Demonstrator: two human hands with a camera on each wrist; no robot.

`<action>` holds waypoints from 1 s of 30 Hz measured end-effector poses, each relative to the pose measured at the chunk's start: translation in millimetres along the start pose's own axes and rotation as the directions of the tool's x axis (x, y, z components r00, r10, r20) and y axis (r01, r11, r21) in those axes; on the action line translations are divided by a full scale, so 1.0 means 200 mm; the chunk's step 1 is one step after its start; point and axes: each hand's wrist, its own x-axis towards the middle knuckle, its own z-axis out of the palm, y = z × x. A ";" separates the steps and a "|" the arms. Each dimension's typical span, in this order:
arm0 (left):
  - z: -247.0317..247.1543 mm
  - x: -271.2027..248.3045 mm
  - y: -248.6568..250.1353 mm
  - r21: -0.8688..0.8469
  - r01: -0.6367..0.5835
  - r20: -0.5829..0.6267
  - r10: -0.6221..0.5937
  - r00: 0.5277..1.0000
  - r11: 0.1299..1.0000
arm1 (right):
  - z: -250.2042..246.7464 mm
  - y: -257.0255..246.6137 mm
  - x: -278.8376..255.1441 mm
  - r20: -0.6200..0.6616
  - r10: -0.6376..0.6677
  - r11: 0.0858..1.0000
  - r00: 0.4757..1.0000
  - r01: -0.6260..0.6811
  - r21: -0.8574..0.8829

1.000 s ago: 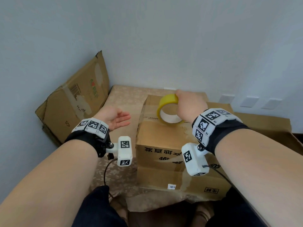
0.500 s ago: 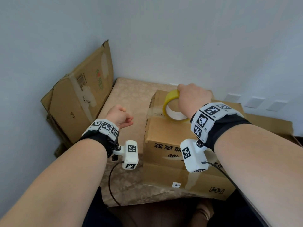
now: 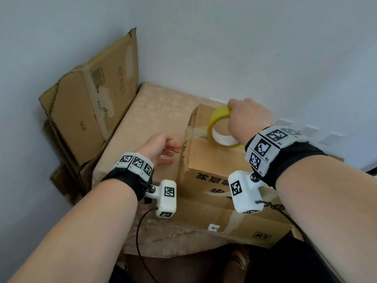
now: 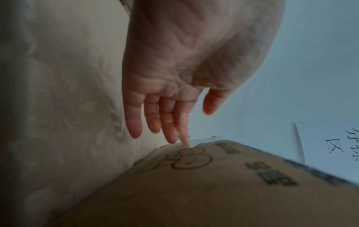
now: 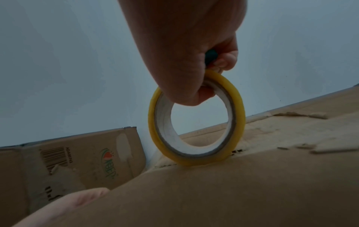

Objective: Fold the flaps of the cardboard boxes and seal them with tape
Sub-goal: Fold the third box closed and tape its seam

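On box (image 3: pixel 212 160) top seam, my right hand (image 3: pixel 247 119) grips tape roll (image 3: pixel 219 127) upright for rolling; left hand (image 3: pixel 159 148), fingers loose, touches box side to steady.

A pale grey-white wall (image 3: pixel 224 48) meets another in a corner beyond the fingers. Flattened cardboard (image 3: pixel 89 111) leans against the wall on their left. A beige patterned cloth (image 3: pixel 155 111) covers the bench beneath. White wall plates (image 3: pixel 310 130) sit to their right.

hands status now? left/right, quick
Left hand: open, fingers straight, fingertip touching the cardboard box side.
Right hand: grips the yellow tape roll standing on the box top.
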 end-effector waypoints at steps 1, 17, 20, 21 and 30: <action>0.00 0.01 0.00 -0.001 0.012 0.016 -0.012 1.000 1.000 | 0.01 0.00 0.00 -0.002 0.005 1.000 1.000 -0.005 -0.004; 0.03 -0.11 0.13 -0.189 0.008 0.551 0.099 0.829 0.982 | 0.04 0.02 -0.01 -0.011 0.053 0.997 0.999 -0.053 0.057; 0.05 -0.09 0.06 -0.134 0.002 0.573 0.076 0.816 0.991 | 0.05 0.02 -0.01 -0.004 0.053 0.997 0.999 -0.053 0.060; 0.05 -0.09 0.05 -0.113 -0.001 0.577 0.066 0.814 0.994 | 0.05 0.02 -0.01 -0.007 0.052 0.997 0.999 -0.052 0.060; 0.09 -0.07 0.00 0.077 0.006 0.438 -0.039 0.898 0.997 | 0.06 0.02 0.00 -0.008 0.042 0.998 0.999 -0.041 0.055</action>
